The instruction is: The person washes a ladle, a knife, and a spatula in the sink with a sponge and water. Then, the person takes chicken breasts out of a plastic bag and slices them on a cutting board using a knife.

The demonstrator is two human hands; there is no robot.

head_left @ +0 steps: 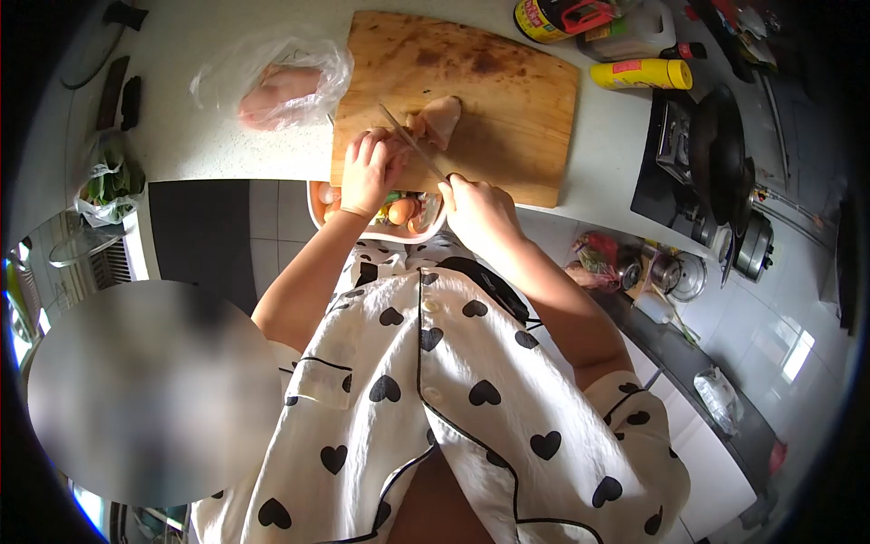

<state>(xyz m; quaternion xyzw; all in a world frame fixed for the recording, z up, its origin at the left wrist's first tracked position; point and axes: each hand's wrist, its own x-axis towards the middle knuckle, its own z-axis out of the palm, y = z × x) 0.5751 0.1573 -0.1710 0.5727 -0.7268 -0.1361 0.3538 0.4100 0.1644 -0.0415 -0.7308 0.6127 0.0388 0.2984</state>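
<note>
On cutting board (526,113), head view: raw meat piece (442,120) just right of knife (412,143). My right hand (481,201) clamped on knife; my left hand (369,168) curled opposite, cannot tell whether holding anything. Bagged meat (283,91) beside board.

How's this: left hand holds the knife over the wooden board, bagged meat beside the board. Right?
Wrong hand: the head view shows the right hand holding the knife, over the wooden board. Bagged meat beside the board stands.
</note>
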